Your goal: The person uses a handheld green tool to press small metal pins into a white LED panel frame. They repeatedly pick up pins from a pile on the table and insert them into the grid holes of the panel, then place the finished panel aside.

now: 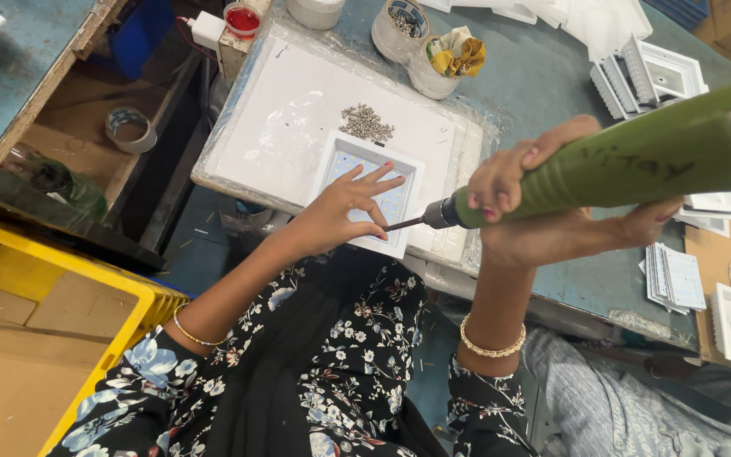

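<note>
Nearest the camera: floral sleeves, a bangle on each wrist. Right hand [543,199] is clenched around the green electric screwdriver [628,165], held almost level, its dark bit [405,224] reaching to the near right edge of the square white LED panel light [371,190]. Left hand [342,210] lies flat on the panel, fingers spread, not closed on anything; fingertips press beside the bit tip.

Step in hand, as judged: driving a screw into the panel frame. The screw itself is too small to tell. The next move calls for keeping the bit square on the screw head while the left hand pins the panel.

The panel rests on a white plastic-wrapped board [289,110] on the desk [535,76]. Just beyond it: a loose pile of small screws [366,123]. Farther: tape rolls [399,30] and stacked white frames [649,76].
</note>
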